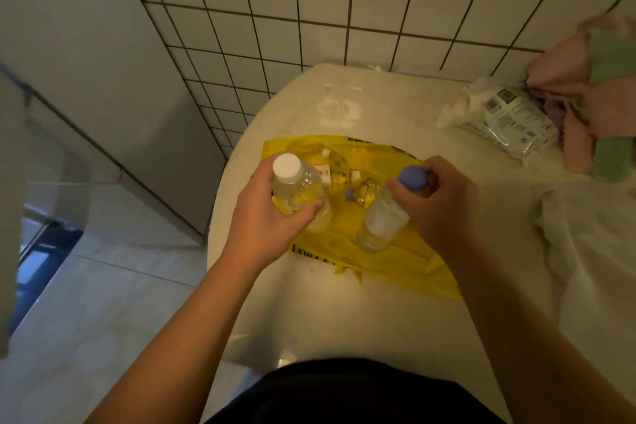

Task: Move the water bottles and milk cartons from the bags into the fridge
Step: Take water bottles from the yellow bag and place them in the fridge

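A pale, rounded table fills the middle of the view and stands against a white tiled wall. A crumpled yellow bag with black print lies open at its centre, and a white plastic bag is heaped at the right edge. On the far right lie a pink and green cloth and, just beside it, a clear printed packet. Both water bottles are over the yellow bag. The white-capped bottle is on the left, close to upright, its long axis running nearly straight up toward the camera with the cap on top. It is clear plastic, and the yellow shows through it. The left hand grips its body, fingers curled round the far side and thumb across the near side. The blue-capped bottle is on the right and leans, cap up and to the right, base down and to the near left. Whether the base touches the bag cannot be told. It is clear and paler, with a round blue cap. The right hand holds it at the top, fingers curled round the neck and cap. Between the two, inside the bag, lie a smaller blue-capped bottle and some red-and-white labelled cartons, partly hidden.
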`<state>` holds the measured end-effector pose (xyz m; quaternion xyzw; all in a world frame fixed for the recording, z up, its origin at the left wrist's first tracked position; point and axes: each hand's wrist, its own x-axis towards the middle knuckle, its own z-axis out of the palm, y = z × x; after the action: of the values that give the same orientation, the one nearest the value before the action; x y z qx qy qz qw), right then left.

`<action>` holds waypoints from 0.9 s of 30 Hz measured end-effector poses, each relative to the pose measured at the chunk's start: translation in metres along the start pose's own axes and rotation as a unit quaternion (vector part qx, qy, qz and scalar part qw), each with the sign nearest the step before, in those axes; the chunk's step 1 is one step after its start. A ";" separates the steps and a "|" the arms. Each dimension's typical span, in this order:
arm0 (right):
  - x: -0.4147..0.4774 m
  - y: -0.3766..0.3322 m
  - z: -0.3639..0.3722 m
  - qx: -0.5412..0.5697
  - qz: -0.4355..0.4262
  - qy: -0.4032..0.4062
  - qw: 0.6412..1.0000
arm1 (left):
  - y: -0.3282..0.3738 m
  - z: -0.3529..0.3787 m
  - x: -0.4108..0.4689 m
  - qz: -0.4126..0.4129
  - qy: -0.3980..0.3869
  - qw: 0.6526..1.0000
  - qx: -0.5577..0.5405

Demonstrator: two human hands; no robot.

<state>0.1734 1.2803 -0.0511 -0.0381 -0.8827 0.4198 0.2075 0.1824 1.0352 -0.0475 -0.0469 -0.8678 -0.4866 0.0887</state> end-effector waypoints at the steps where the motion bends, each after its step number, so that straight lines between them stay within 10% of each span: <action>1: -0.005 -0.004 -0.007 0.009 -0.003 0.016 1.000 | 0.004 -0.003 -0.011 -0.003 0.000 1.000 -0.010; 27: -0.248 -0.211 0.071 0.157 -0.164 -0.294 0.928 | -0.043 -0.230 -0.313 -0.131 0.106 0.985 0.048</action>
<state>0.3936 1.0323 -0.0142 0.2659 -0.8209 0.5053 0.0077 0.5067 0.8182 -0.0290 0.1235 -0.8747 -0.4538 0.1174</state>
